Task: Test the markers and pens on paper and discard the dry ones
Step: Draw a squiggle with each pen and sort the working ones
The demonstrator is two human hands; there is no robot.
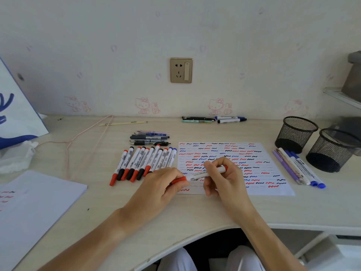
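Observation:
A white marker with a red cap [202,174] lies level between both hands, over the lower left of the test paper [259,163], which is covered in red, blue and black squiggles. My left hand [166,184] grips the red cap end. My right hand [224,177] holds the white barrel near its red tail. Left of the paper lies a row of several red, black and blue markers [142,163]. Behind that row is a small pile of pens [150,138].
Right of the paper lie several pens and blue-capped markers [298,169], beside two black mesh cups [296,133] [332,149]. More pens [213,119] lie by the wall. A paper stack [33,208] sits front left, a white bag [13,114] far left.

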